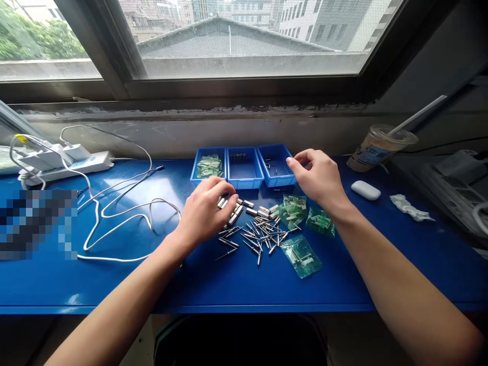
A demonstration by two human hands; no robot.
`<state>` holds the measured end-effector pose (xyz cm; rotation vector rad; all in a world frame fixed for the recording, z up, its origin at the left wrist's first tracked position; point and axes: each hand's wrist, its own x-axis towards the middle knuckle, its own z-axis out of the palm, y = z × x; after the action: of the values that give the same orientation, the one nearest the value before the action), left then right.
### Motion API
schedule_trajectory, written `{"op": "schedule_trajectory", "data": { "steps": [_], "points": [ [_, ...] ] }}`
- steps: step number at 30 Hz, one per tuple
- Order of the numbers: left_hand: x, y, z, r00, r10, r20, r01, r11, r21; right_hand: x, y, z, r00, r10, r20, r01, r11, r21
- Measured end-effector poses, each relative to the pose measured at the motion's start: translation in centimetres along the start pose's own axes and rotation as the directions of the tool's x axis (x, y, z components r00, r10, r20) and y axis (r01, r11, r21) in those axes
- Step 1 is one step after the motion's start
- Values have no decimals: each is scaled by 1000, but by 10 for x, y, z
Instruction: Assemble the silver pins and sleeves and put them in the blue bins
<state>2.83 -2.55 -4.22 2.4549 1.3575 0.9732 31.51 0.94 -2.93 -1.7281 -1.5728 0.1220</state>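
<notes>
Where the blue worktop (229, 284) ends at the back, three blue bins (244, 184) stand; the right hand (318, 178) curls at the rightmost. The left hand (204, 213) covers short silver sleeves (247, 204) beside thin shiny pins (253, 239); whether either hand grasps anything, I cannot tell.

L hand (204, 213) sits knuckles-up on the blue tabletop (229, 284), fingers curled onto short silver metal cylinders (247, 205), w/ a heap of thin steel pins (259, 238) just beside. R hand (319, 178) has its fingertips at the rim of the rightmost small blue plastic bin (280, 180). Clear green plastic bags (321, 222) lie near its wrist.
</notes>
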Motion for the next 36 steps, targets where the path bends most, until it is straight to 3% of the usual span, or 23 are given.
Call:
{"op": "schedule_trajectory", "data": {
  "steps": [3, 8, 16, 27, 32, 36],
  "points": [
    [-1, -6, 2, 992, -73, -102, 88, 985, 151, 0, 2, 3, 997, 8, 76, -5, 999, -43],
    [-5, -19, 9, 968, -250, 14, 240, 942, 235, -4, -1, 5, 974, 11, 225, 11, 995, -95],
    [-3, -17, 8, 932, -320, 171, 282, 935, 213, -8, -5, 6, 965, 52, 255, -12, 987, -159],
    [-3, -20, 9, 944, -291, 157, 244, 934, 260, -10, -4, 7, 963, 32, 269, 20, 982, -189],
    [-4, -14, 10, 971, -201, 128, 142, 921, 364, -15, -6, 13, 973, -172, 152, 203, 955, -217],
    [-4, -13, 12, 967, -147, 209, 52, 914, 403, -21, -7, 24, 906, -393, 156, 413, 901, -130]
  ]
}}
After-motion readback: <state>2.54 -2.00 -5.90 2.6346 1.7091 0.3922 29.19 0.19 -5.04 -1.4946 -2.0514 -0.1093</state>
